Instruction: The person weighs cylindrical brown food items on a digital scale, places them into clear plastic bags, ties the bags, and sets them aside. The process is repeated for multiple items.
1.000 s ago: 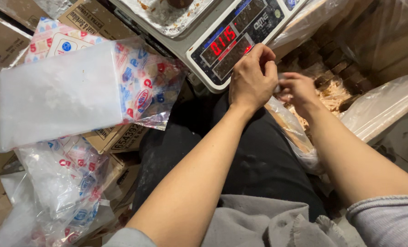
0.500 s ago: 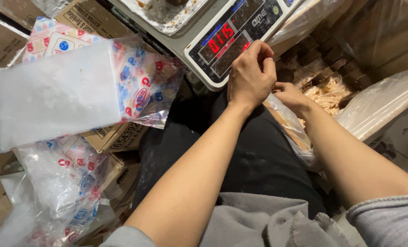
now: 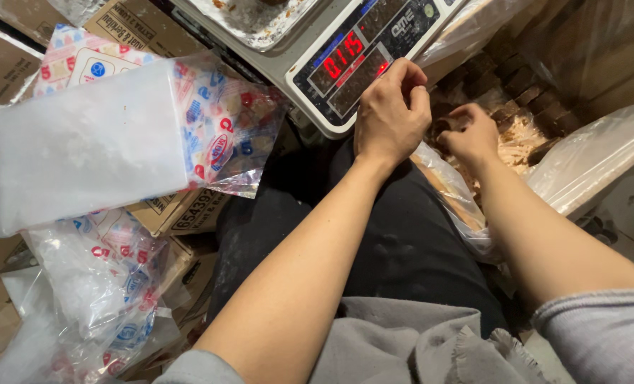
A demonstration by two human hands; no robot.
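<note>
Our left hand [image 3: 390, 107] is pressed against the front edge of the weighing scale [image 3: 345, 57], which blocks the way ahead. To our left, stacked plastic packets [image 3: 118, 142] and cardboard boxes [image 3: 182, 213] crowd in. Our right hand [image 3: 473, 135] has open room only down into the clear-lined crate of brown pieces [image 3: 523, 121].

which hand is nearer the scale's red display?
Left. The left hand rests closed against the scale beside its red display; the right hand is off to the side, over the brown pieces.
</note>
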